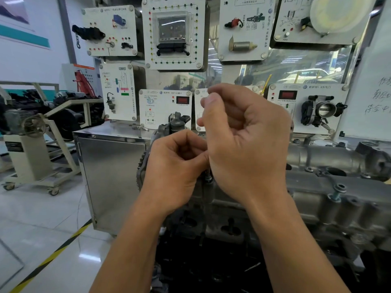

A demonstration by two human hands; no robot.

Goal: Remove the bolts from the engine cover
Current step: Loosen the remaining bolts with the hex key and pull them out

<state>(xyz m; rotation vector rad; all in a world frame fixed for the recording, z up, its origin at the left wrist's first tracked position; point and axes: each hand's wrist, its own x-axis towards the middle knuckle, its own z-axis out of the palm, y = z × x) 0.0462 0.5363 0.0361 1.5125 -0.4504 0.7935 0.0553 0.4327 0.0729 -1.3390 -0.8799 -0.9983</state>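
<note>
Head view: both hands meet above the left end of the engine cover [317, 185], over a bolt [208, 176] whose shank and collar show just below them. The left hand [175, 163] has its fingers curled tight, with thumb and forefinger closing at the top of that bolt, apparently to twist or lift it out by hand. The contact itself is hidden behind the right hand [243, 142]. The right hand is raised just beside the left and touches it, fingers curled inward and thumb laid against the forefinger; whether it holds anything cannot be told. A second bolt [339, 190] stands raised from its hole farther right on the cover, untouched, so the job is judged only part done. A steel cabinet [114, 166] and display boards [173, 32] stand behind.
</note>
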